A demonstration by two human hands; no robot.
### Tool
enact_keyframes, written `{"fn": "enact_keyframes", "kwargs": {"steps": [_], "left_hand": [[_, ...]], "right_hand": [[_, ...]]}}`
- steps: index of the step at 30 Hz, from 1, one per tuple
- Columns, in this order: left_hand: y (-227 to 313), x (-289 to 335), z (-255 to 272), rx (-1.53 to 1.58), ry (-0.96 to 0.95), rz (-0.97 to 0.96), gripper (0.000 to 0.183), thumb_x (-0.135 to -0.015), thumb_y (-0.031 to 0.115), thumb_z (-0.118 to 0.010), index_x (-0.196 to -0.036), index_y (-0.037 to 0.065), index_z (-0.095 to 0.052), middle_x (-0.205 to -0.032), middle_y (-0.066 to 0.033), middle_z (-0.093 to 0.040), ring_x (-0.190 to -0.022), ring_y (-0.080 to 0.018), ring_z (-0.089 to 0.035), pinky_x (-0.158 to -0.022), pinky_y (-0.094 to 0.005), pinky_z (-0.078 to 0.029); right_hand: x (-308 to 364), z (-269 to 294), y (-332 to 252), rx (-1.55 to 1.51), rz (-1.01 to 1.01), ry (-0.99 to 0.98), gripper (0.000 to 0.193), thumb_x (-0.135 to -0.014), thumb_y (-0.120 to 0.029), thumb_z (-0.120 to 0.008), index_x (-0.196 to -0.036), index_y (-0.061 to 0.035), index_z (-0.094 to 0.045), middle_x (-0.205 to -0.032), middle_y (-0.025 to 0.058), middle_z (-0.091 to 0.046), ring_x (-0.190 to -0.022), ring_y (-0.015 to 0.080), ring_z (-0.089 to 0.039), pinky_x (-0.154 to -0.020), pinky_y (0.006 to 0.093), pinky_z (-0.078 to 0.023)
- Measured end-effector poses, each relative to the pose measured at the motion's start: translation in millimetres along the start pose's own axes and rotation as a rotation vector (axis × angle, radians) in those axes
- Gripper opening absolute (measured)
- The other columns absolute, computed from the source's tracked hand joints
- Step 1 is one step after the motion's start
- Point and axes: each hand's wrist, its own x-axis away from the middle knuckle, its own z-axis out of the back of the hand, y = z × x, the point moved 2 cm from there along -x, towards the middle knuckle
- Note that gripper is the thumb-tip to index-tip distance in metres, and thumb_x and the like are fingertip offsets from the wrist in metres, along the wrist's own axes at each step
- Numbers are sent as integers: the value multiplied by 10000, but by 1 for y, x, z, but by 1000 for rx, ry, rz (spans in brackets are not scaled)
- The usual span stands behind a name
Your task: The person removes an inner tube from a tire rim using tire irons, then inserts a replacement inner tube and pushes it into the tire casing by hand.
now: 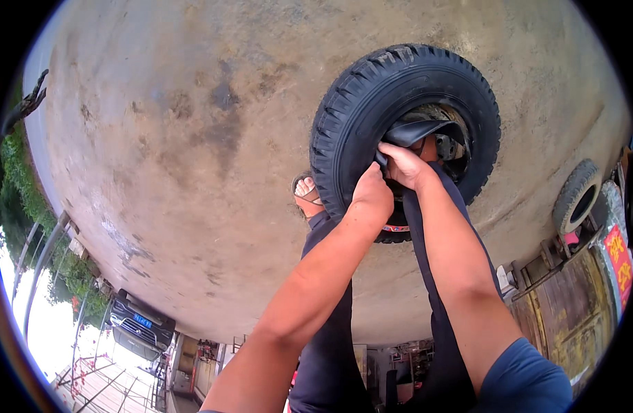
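A large black tyre with a chunky tread leans in front of me, next to my sandalled foot. Inside its opening a smooth black rubber liner bulges out in a curved fold. At the left inner edge of the opening, my left hand is closed with its thumb up, pinching the black rubber. Close beside it my right hand grips the same rubber, thumb on top, its fingers partly hidden inside the opening. A grey metal part shows through the opening behind the liner.
My sandalled left foot stands beside the tyre on stained concrete ground. Another tyre leans at the right, near a worn wooden cabinet. A dark vehicle is parked at the lower left.
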Motion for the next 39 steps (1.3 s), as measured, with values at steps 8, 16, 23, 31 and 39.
{"fn": "enact_keyframes", "kwargs": {"steps": [8,16,23,31,39], "left_hand": [[12,6,22,12,9,4,407,-1010,298,-484,-1251,120,-759,-1352,-68,-696,-1347,-240,-553,-1207,-430,-211],[25,-14,24,-32,103,-55,378,-996,280,-537,-1263,122,-753,-1379,-69,-681,-1352,-260,-550,-1203,-442,-227],[19,-30,-15,-23,11,-4,414,-1002,331,-510,-1269,126,-751,-1357,-42,-697,-1305,-235,-585,-1169,-426,-247],[15,-53,-49,-78,132,40,424,-982,302,-534,-1315,118,-720,-1406,-35,-663,-1362,-236,-532,-1207,-431,-219],[-5,82,-82,355,512,204,306,-947,198,-539,-1143,41,-714,-1118,-118,-708,-1166,-310,-612,-1173,-550,-316]], "right_hand": [[-5,21,10,310,-176,83,409,-970,-307,-699,-1206,27,-685,-1237,110,-698,-1141,215,-647,-988,351,-502],[-65,25,57,-261,-170,-169,426,-944,-356,-652,-1163,3,-723,-1135,129,-751,-972,245,-707,-864,383,-562],[1,-13,25,-731,42,-215,345,-990,-312,-593,-1126,-27,-731,-1061,61,-762,-948,192,-702,-884,334,-543],[-13,-13,45,-536,-37,-83,359,-997,-343,-588,-1117,-37,-733,-1060,52,-762,-956,187,-699,-894,320,-535],[102,10,-14,427,-22,249,406,-1034,-301,-585,-1303,-4,-653,-1167,122,-719,-1038,201,-679,-914,349,-540]]}}
